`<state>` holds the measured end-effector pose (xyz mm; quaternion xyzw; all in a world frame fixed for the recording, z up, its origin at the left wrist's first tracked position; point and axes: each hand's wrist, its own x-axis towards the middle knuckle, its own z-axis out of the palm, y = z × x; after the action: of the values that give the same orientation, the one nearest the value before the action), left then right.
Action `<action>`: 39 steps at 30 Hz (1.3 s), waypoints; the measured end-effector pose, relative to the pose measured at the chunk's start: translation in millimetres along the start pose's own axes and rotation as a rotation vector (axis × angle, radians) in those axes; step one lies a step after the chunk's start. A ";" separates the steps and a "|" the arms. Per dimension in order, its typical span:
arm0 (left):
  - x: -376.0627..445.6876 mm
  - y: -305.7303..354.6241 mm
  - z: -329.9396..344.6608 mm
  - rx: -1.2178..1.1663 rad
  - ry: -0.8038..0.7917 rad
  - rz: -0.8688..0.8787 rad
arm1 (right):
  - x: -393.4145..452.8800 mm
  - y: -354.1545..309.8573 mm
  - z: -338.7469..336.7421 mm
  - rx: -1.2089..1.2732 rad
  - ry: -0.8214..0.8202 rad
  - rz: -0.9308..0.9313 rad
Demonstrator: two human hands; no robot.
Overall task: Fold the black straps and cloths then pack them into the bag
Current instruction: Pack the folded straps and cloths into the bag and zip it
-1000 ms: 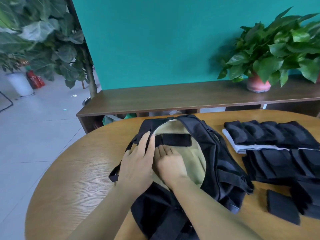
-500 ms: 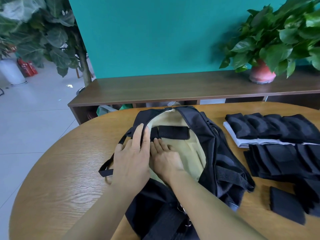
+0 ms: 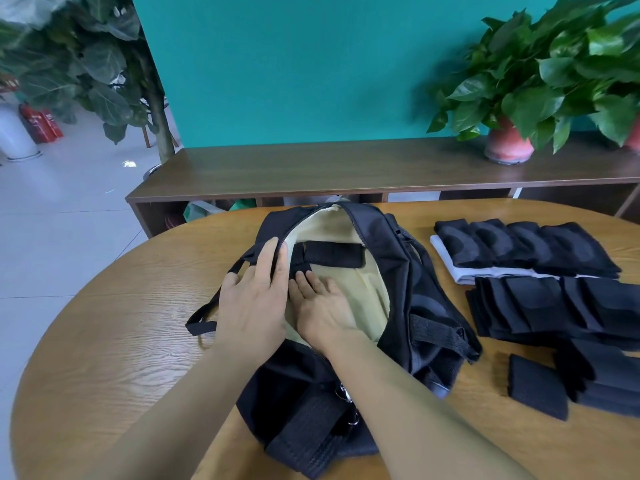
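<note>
Black strap [image 3: 334,253] inside open bag [image 3: 408,285]

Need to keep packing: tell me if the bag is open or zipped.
Open: the bag gapes, its cream lining showing.

black bag [image 3: 408,271] lies unzipped on the table, cream lining showing – 1 folded black strap [image 3: 334,253] already inside. more folded black cloths [image 3: 540,271] sit in rows just right of it.
</note>
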<state>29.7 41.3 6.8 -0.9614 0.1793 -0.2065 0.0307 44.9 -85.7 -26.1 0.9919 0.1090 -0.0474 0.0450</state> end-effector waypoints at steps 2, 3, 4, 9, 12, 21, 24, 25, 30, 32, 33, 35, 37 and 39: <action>1.1 -0.7 2.4 0.033 -0.016 0.007 | -0.2 0.5 -2.0 -0.009 -0.005 -0.007; 1.0 -1.0 3.9 0.046 -0.025 0.009 | -2.1 0.8 -3.4 -0.010 -0.002 -0.012; 0.9 -1.4 5.6 0.058 -0.034 0.011 | -5.1 1.8 -4.8 -0.007 0.013 -0.016; 2.2 0.3 3.7 0.121 -0.096 0.001 | -28.2 11.0 -22.3 -0.012 0.110 0.010; 7.3 4.6 -3.5 0.203 -0.076 0.029 | -48.0 19.2 -37.1 -0.031 0.150 0.022; -1.6 17.6 -16.2 0.158 -0.205 0.016 | -150.7 41.2 -36.9 -0.001 0.356 0.099; -4.7 21.5 -19.4 0.156 -0.222 0.021 | -180.4 51.8 -18.2 -0.003 0.449 0.189; -6.4 23.3 -19.8 0.161 -0.227 0.020 | -189.8 55.1 -8.4 0.008 0.474 0.224; -9.6 29.3 -19.1 0.194 -0.235 0.028 | -232.5 70.6 31.1 0.022 0.526 0.330; -10.7 30.7 -19.0 0.211 -0.242 0.029 | -242.8 75.7 40.7 0.013 0.497 0.369; -10.6 31.1 -19.5 0.214 -0.240 0.029 | -246.4 77.8 44.3 0.012 0.491 0.384; -9.0 31.6 -20.8 0.216 -0.231 0.031 | -252.2 82.0 48.6 0.024 0.493 0.414; -7.3 32.9 -20.5 0.216 -0.231 0.035 | -257.2 85.8 49.1 0.014 0.486 0.441; -7.8 34.5 -19.2 0.216 -0.229 0.038 | -258.9 89.2 47.4 0.034 0.423 0.459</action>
<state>3.9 12.1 16.7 -0.9662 0.1698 -0.1129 0.1580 -190.9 -232.1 -39.2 0.9791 -0.1117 0.1696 0.0144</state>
